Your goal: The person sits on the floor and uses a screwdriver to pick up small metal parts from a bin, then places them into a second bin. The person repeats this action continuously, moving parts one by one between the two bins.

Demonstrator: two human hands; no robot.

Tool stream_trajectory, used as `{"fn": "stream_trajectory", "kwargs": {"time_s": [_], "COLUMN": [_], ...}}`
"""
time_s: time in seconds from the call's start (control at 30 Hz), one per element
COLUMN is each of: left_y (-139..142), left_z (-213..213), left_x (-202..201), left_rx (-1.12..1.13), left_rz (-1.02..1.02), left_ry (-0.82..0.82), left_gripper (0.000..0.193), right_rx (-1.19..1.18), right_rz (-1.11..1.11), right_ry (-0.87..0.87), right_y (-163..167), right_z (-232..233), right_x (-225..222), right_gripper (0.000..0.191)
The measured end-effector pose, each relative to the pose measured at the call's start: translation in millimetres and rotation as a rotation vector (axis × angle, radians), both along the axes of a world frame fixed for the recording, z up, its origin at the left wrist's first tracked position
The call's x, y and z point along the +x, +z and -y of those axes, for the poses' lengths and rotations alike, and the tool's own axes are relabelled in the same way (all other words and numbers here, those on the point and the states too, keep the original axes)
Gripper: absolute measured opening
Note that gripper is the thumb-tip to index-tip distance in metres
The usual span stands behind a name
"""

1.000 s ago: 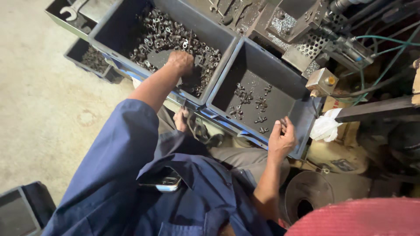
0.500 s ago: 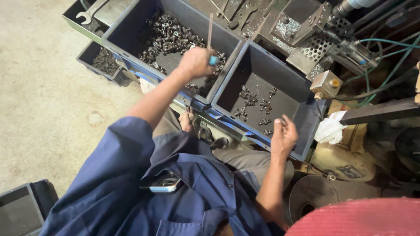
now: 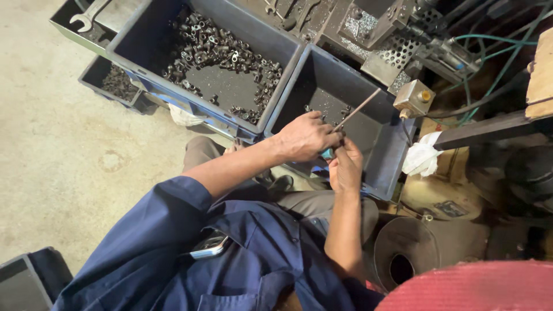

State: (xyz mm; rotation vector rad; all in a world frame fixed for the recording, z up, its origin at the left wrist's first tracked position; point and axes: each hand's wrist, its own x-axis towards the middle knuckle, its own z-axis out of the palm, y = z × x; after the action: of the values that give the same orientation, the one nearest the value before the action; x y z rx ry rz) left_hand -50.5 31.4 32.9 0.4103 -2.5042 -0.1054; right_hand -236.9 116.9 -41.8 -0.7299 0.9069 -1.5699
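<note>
A concrete floor (image 3: 52,173) is seen across the left of the frame. On it, at upper centre, a large grey bin (image 3: 288,63) is set, with many small dark metal parts (image 3: 219,52) heaped inside. Just to its right, touching it, a second grey bin (image 3: 391,155) is placed, with only a few small parts scattered on its bottom. A smaller tray (image 3: 95,72) with dark pieces is seen at the upper left, and a wrench (image 3: 86,17) lies above it. A white rag (image 3: 422,158) is bunched at the right edge of the second bin.

Both hands are brought together at centre frame, over the near wall of the second bin. The left hand (image 3: 305,138) is closed around a thin metal rod (image 3: 357,109), which is tilted up towards the upper right. The right hand (image 3: 345,167) is held just below, its fingers curled at the rod's lower end; whether it grips the rod cannot be told
</note>
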Motion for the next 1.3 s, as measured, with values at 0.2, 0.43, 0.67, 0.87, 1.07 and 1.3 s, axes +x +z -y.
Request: {"fn": "stream_trajectory", "kwargs": {"time_s": [0.2, 0.43, 0.67, 0.87, 1.07, 1.3], "left_y": [2, -22, -47, -47, -5, 89], "left_z": [1, 13, 17, 21, 65, 150], "left_x": [-2, 16, 15, 11, -18, -84], "left_rx": [0.104, 0.286, 0.489, 0.519, 0.369, -0.062], "left_rz": [-0.049, -0.119, 0.021, -0.178, -0.252, -0.174], "left_ry": [-0.060, 0.066, 0.224, 0.185, 0.139, 0.181], "left_gripper": [0.060, 0.071, 0.103, 0.067, 0.031, 0.037], "right_rx": [0.075, 0.072, 0.031, -0.013, -0.113, -0.189], "right_rz": [0.100, 0.212, -0.015, -0.040, 0.003, -0.112], "right_ry": [-0.066, -0.267, -0.439, -0.514, -0.555, -0.677], "right_y": [-10, 5, -8, -15, -8, -13], "right_z": [-3, -15, -30, -45, -55, -50], "right_x": [-18, -63, -127, -164, -166, -156], "right_gripper": [0.015, 0.019, 0.011, 0.008, 0.019, 0.019]}}
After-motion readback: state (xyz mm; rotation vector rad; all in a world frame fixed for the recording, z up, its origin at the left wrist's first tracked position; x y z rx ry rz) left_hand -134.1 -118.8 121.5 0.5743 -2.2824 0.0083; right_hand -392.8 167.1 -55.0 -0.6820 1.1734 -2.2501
